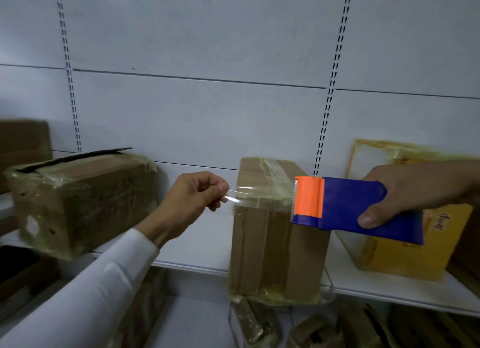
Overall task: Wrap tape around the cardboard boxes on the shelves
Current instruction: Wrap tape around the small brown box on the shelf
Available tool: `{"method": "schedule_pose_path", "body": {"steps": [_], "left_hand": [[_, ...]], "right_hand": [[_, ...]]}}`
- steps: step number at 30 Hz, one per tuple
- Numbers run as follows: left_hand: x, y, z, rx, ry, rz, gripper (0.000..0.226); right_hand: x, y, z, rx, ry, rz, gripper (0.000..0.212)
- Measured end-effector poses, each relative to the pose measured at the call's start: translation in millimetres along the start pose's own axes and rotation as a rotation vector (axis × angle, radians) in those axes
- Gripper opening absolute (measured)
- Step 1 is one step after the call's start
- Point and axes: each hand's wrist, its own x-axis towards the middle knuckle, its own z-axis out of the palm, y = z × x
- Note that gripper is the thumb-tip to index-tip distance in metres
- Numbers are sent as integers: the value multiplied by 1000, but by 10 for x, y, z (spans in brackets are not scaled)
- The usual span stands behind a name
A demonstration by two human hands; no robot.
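Pinching the free end of clear tape (240, 194), the left hand (192, 199) hung just left of the upright box (275, 233) on the shelf (197, 263) — fingers curled tight on the strip. The right hand (415, 191) gripped the blue dispenser (345, 207) before the box's upper right, its orange blade end facing left. The tape stretched level between them across the box's front, near the top, crosswise to its tall axis. Probably the strip next needed pressing against the cardboard — the left hand sat closer to the bare left edge.

Clear tape (255, 191) stretches across the upright, already-taped brown cardboard box (275, 243) on the shelf (389, 288).
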Motion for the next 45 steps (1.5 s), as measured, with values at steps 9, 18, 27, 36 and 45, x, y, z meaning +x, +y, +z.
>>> {"method": "schedule_pose_path", "body": {"steps": [9, 18, 27, 36, 45], "left_hand": [[107, -264, 93, 34, 48, -71, 13], [239, -461, 278, 518, 221, -23, 56], [273, -424, 555, 677, -152, 619, 52], [391, -438, 498, 530, -276, 575, 64], [427, -530, 468, 662, -259, 634, 46]], "right_hand": [[194, -100, -31, -117, 19, 62, 45], [228, -91, -21, -124, 63, 110, 37], [204, -75, -31, -112, 53, 149, 37], [210, 40, 15, -72, 0, 167, 40], [245, 16, -55, -78, -39, 139, 38]]}}
